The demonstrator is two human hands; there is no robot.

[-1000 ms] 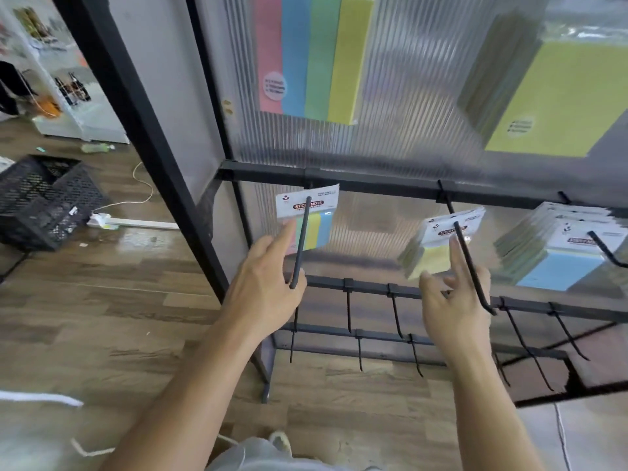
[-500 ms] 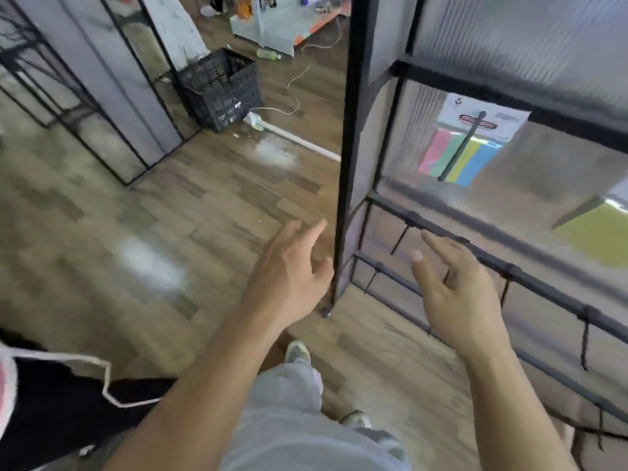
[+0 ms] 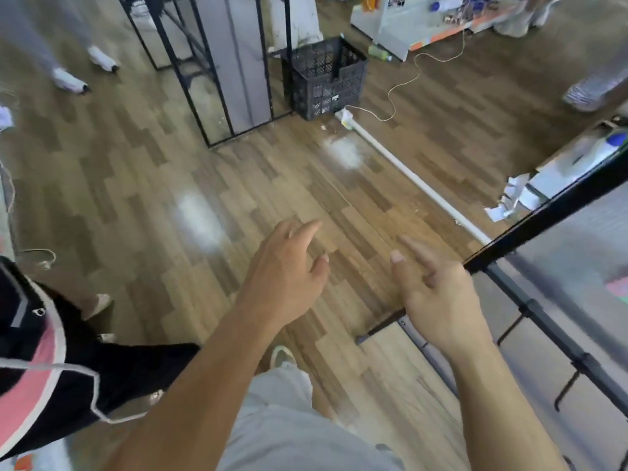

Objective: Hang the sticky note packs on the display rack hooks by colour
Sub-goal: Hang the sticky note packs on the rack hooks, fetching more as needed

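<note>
Left hand [image 3: 282, 277] at centre frame, fingers loosely spread and holding nothing, above the brown wood-plank floor [image 3: 136, 185]. Right hand [image 3: 438, 300] just beside it, fingers likewise relaxed and apart, gripping nothing, in front of the corner of the black metal display rack [image 3: 543, 215] running along the right edge. Short black hooks [image 3: 509, 329] hanging from the rack's rail at lower right. Behind the ribbed translucent panel [image 3: 560, 266], at the far right edge, a blurred pink and green patch [image 3: 616, 287], too smeared to tell whether a sticky note pack. Black plastic lattice crate [image 3: 326, 79] on the floor at upper centre, next to a long white strip [image 3: 407, 171].
</note>
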